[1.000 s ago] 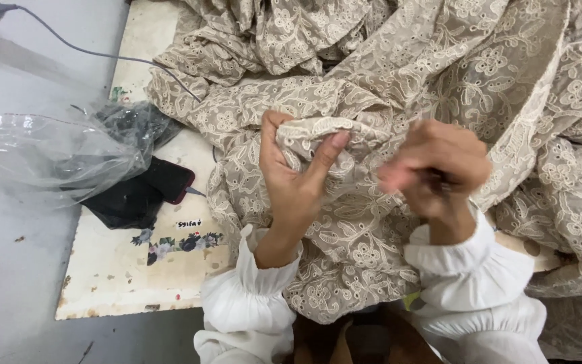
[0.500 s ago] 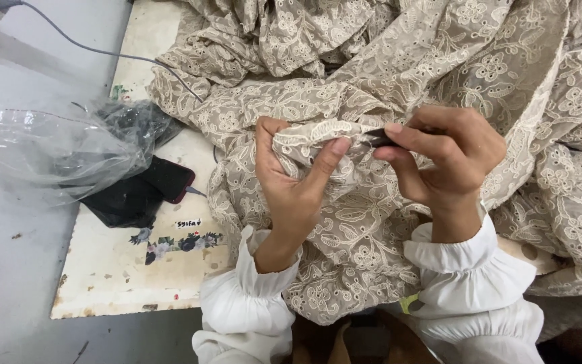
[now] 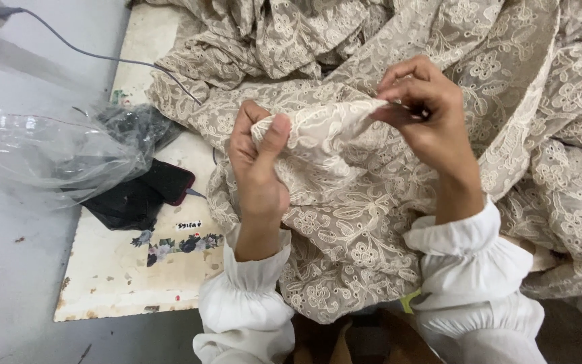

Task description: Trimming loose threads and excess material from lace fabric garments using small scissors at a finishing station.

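Right now both hands hold the beige lace cloth (image 3: 372, 202) in the middle of the frame. The left hand (image 3: 259, 168) is closed around a bunched fold, thumb pressed on top. The right hand (image 3: 426, 111) pinches the tip of that fold with its fingers curled tight. The cloth spills over a worn white table (image 3: 129, 283). At the left lie a clear plastic bag (image 3: 42, 152) and a dark phone (image 3: 166, 182).

Worn white table (image 3: 136, 283), grey floor (image 3: 8, 269), even light.
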